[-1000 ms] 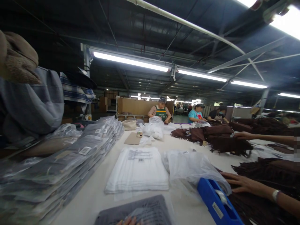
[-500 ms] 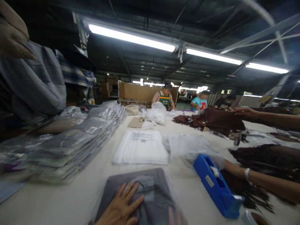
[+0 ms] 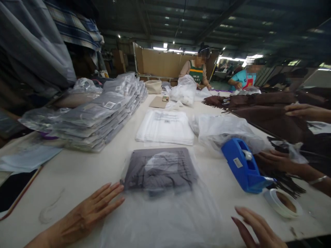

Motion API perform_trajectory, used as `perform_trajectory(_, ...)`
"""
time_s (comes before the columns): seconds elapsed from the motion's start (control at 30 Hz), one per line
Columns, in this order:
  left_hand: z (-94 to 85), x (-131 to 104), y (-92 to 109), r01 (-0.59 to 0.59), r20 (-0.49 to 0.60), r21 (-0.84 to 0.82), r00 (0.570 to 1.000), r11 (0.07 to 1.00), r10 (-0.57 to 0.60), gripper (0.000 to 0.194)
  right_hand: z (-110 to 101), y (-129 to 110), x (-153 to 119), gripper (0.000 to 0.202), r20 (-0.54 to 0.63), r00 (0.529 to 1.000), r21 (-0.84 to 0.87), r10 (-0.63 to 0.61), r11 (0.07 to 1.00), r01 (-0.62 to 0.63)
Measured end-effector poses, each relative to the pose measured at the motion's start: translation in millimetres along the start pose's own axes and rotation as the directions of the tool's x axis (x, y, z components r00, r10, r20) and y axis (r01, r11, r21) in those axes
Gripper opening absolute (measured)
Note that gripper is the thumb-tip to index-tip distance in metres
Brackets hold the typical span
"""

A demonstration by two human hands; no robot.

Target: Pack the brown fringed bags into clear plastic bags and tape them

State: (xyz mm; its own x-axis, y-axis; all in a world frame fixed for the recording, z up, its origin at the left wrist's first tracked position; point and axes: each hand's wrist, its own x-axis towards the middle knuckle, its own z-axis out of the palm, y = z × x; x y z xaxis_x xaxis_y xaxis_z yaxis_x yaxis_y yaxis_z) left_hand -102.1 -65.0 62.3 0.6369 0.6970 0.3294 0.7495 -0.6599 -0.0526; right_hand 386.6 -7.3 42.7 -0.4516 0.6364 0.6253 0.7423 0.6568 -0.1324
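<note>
— How far along, this grey cloth?
— Already folded inside the clear bag, left of the blue tape dispenser. Not folded over: the bag's near end, lying flat.
— And how about gripping?
— With the left hand, well left of the dispenser, straight fingers, holding nothing. With the right hand, nearer than the dispenser, parted fingers, also holding nothing. Farther left of the dispenser, a stack of bagged packs, apparently complete.
</note>
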Motion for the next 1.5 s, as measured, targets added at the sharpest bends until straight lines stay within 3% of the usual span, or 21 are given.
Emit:
perform_trajectory(0.03, -5.2, -3, -1, -0.026, 0.021, 0.018, 0.999, 0.999, 0.026, 0.063, 5, 12, 12, 0.044, -0.03, 0.998, -0.035, -0.063, 0.997, 0.062)
perform_trajectory(0.13, -13.0, 4, 3, -0.073, 0.088, 0.002, 0.993, 0.997, 0.073, 0.072, 33, 33, 47, 0.048, 0.061, 0.946, -0.033, -0.318, 0.947, 0.321)
perform_trajectory(0.23, -9.2, 17, 9, -0.111, 0.149, -0.123, 0.98, 0.986, 0.129, 0.073, 52, 32, 72, 0.048, 0.187, 0.795, 0.105, -0.577, 0.817, 0.568)
perform_trajectory(0.3, -2.5, 18, 11, -0.102, 0.228, -0.264, 0.96, 0.959, 0.164, 0.069, 55, 27, 83, 0.048, 0.256, 0.681, 0.24, -0.686, 0.728, 0.642)
perform_trajectory(0.37, 5.5, 13, 12, 0.053, 0.29, -0.426, 0.954, 0.903, 0.081, 0.06, 53, 23, 89, 0.05, 0.327, 0.638, 0.425, -0.698, 0.711, 0.56)
perform_trajectory(0.43, 12.9, 7, 11, 0.349, 0.334, -0.565, 0.925, 0.748, -0.179, 0.044, 51, 20, 89, 0.048, 0.406, 0.696, 0.612, -0.593, 0.741, 0.274)
perform_trajectory(0.47, 15.9, 6, 11, 0.501, 0.36, -0.616, 0.866, 0.609, -0.348, 0.037, 52, 19, 89, 0.045, 0.466, 0.739, 0.671, -0.486, 0.739, 0.064)
perform_trajectory(0.53, 19.6, 11, 10, 0.71, 0.431, -0.647, 0.642, 0.279, -0.634, 0.038, 56, 14, 88, 0.044, 0.601, 0.77, 0.678, -0.213, 0.645, -0.351)
perform_trajectory(0.6, 21.4, 24, 9, 0.789, 0.475, -0.613, 0.41, 0.042, -0.778, 0.046, 64, 8, 87, 0.046, 0.708, 0.705, 0.596, 0.053, 0.49, -0.636)
perform_trajectory(0.67, 23.2, 40, 9, 0.828, 0.42, -0.561, 0.27, -0.014, -0.866, 0.048, 73, 1, 87, 0.046, 0.746, 0.621, 0.529, 0.239, 0.354, -0.771)
perform_trajectory(0.73, 27.1, 53, 11, 0.86, 0.302, -0.509, 0.203, 0.023, -0.931, 0.048, 82, -5, 85, 0.044, 0.737, 0.562, 0.477, 0.375, 0.301, -0.826)
perform_trajectory(0.77, 29.8, 58, 11, 0.873, 0.228, -0.485, 0.187, 0.055, -0.955, 0.046, 86, -8, 82, 0.044, 0.709, 0.554, 0.459, 0.436, 0.311, -0.832)
perform_trajectory(0.9, 42.3, 61, 10, 0.898, 0.009, -0.404, 0.196, 0.176, -0.981, 0.036, 97, -20, 71, 0.042, 0.482, 0.587, 0.425, 0.651, 0.413, -0.806)
perform_trajectory(1.03, 47.9, 60, 4, 0.925, -0.071, -0.318, 0.194, 0.206, -0.979, 0.037, 100, -31, 68, 0.04, 0.341, 0.567, 0.393, 0.75, 0.435, -0.81)
perform_trajectory(1.17, 44.0, 62, 0, 0.935, -0.097, -0.222, 0.261, 0.276, -0.961, 0.04, 94, -27, 78, 0.046, 0.432, 0.508, 0.282, 0.745, 0.423, -0.861)
perform_trajectory(1.3, 40.8, 62, -5, 0.945, -0.056, -0.158, 0.279, 0.285, -0.959, 0.041, 88, -27, 91, 0.046, 0.422, 0.457, 0.23, 0.783, 0.395, -0.889)
perform_trajectory(1.4, 45.3, 60, -10, 0.946, -0.023, -0.102, 0.308, 0.309, -0.951, 0.042, 92, -33, 90, 0.046, 0.384, 0.454, 0.273, 0.804, 0.371, -0.888)
perform_trajectory(1.5, 52.7, 59, -13, 0.943, 0.025, -0.007, 0.333, 0.333, -0.943, 0.046, 102, -39, 82, 0.047, 0.316, 0.462, 0.206, 0.829, 0.415, -0.886)
